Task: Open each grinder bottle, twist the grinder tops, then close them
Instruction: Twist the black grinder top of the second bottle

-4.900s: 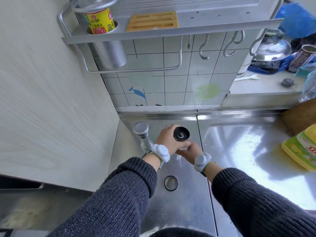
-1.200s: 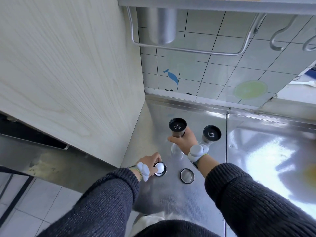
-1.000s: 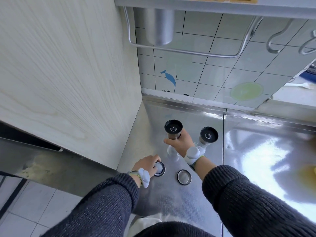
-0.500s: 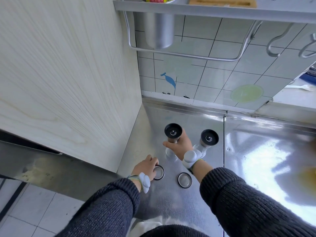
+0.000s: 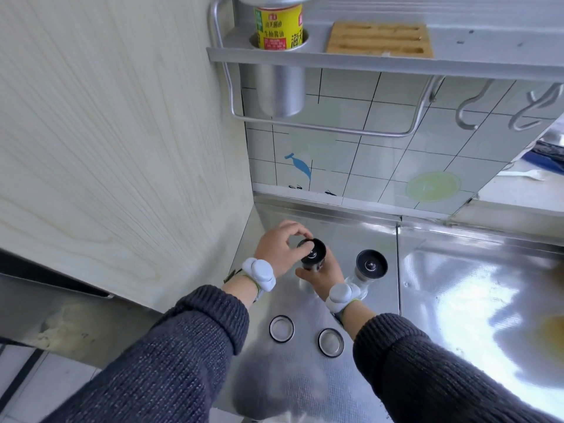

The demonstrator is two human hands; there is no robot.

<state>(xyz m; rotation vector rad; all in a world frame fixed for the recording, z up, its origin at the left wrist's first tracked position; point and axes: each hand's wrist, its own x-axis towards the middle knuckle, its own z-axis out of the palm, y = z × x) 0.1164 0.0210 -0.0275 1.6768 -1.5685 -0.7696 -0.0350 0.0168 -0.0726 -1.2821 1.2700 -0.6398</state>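
Two glass grinder bottles with black grinder tops stand uncapped on the steel counter (image 5: 457,300). My right hand (image 5: 323,274) grips the body of the left grinder bottle (image 5: 314,254) from below. My left hand (image 5: 282,250) pinches the rim of that bottle's black top with fingers and thumb. The right grinder bottle (image 5: 370,265) stands alone beside my right wrist. Two round caps lie upside down nearer to me: the left cap (image 5: 281,328) and the right cap (image 5: 331,342).
A wood-grain panel (image 5: 122,148) closes off the left side. Behind is a tiled wall with a metal shelf (image 5: 366,61) holding a yellow-labelled can (image 5: 277,24) and a wooden block (image 5: 378,41), plus a rail and hooks. Clutter sits on a ledge at far right.
My left hand has left the left cap on the counter and risen to the black top of the left grinder bottle. My right hand still holds that bottle.
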